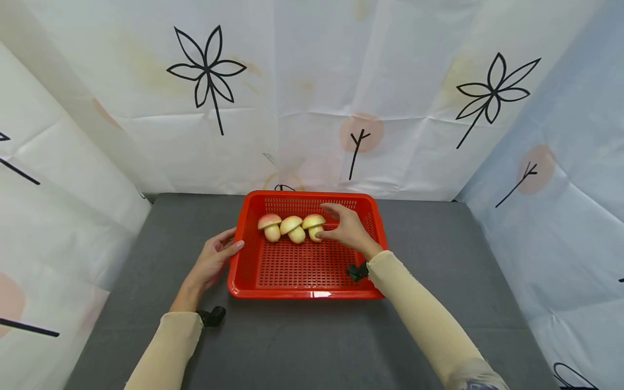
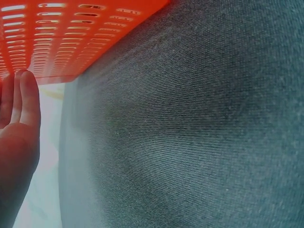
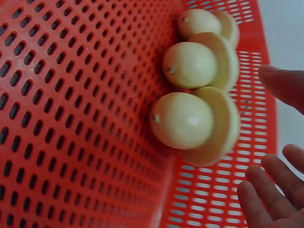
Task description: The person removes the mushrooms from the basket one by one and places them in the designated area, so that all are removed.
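Observation:
A red plastic basket (image 1: 302, 293) with slotted walls holds three toy mushrooms, pale yellow with pinkish caps. The left mushroom (image 1: 270, 227), middle mushroom (image 1: 293, 229) and right mushroom (image 1: 313, 222) stand in a row near the back wall. My left hand (image 1: 214, 259) holds the basket's left side, thumb over the rim and fingers against the outer wall, as the left wrist view shows. Over the right part of the basket, my right hand (image 1: 348, 228) has thumb and fingers spread beside the right mushroom. The right wrist view shows these fingers apart from the nearest mushroom (image 3: 183, 118).
A grey cloth-covered table (image 1: 302, 346) lies under the basket. White patterned curtains (image 1: 312, 81) enclose the back and both sides. Small black devices sit on both wrists, the left device (image 1: 213, 317) over the table and the right device (image 1: 357, 271) over the basket.

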Demonstrator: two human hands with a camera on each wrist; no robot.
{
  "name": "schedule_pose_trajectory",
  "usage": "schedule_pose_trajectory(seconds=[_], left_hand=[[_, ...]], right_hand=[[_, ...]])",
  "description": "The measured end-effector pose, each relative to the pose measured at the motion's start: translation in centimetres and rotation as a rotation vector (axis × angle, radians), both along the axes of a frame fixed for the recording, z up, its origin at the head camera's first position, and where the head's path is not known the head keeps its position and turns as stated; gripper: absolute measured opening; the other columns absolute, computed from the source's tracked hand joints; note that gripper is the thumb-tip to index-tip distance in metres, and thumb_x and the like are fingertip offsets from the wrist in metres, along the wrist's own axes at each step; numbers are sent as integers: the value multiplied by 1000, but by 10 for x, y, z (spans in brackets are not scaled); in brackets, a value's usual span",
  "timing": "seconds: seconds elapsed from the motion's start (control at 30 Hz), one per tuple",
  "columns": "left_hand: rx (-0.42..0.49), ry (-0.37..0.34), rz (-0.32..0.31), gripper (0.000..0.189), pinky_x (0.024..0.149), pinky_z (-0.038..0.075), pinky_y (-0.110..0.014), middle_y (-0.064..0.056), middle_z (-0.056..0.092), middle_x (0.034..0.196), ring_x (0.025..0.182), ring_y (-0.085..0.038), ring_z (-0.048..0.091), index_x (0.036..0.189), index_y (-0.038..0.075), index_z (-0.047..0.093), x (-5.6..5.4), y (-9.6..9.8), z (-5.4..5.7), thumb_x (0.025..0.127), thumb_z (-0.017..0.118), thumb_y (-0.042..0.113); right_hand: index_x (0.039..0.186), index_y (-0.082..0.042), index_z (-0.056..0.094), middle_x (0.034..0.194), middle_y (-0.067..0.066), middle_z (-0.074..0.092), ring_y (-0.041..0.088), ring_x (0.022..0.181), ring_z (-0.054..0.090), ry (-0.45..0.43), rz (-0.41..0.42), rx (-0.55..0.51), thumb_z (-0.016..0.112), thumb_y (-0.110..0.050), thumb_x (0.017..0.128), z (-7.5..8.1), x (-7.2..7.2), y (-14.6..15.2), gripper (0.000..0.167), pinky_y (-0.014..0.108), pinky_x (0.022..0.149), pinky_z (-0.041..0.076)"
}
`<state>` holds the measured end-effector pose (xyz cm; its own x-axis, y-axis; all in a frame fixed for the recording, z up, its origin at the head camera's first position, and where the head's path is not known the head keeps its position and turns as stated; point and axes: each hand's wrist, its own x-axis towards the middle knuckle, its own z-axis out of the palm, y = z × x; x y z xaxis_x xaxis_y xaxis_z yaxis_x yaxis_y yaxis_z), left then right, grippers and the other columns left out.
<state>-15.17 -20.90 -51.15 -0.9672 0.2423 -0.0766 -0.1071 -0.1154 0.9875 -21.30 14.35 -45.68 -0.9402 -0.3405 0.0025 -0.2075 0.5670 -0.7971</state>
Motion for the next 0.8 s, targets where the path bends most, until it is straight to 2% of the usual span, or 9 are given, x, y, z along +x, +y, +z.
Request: schedule_pose_trajectory(seconds=[0.17,0.5,0.67,0.8], left_hand=[[12,3,-1,60,93,56,-31,-31,43,150,123,-18,61,154,-6,33,-1,1,-1,103,60,11],[-3,0,1,61,93,56,-30,-30,41,151,119,-12,62,156,-4,31,0,3,1,104,60,12],[-5,-6,7,62,93,56,-30,-30,41,152,118,-12,62,156,-3,31,0,2,0,104,60,12],[-4,-13,10,62,93,56,-30,-30,41,152,118,-12,62,156,-3,31,0,2,-1,103,60,12]], right_hand=[[149,-7,50,149,12,52,35,135,50,-22,-11,11,88,-14,81,-13,-8,-6,78,52,108,45],[148,-6,51,146,13,55,31,134,51,-56,-25,16,90,-16,79,-29,-15,-9,80,49,107,46],[148,-5,51,142,13,57,32,130,53,-32,-5,78,92,-16,76,-34,-17,-10,83,51,106,46],[147,-4,52,142,14,57,33,130,52,4,18,153,93,-17,75,-36,-18,-10,84,53,110,41]])
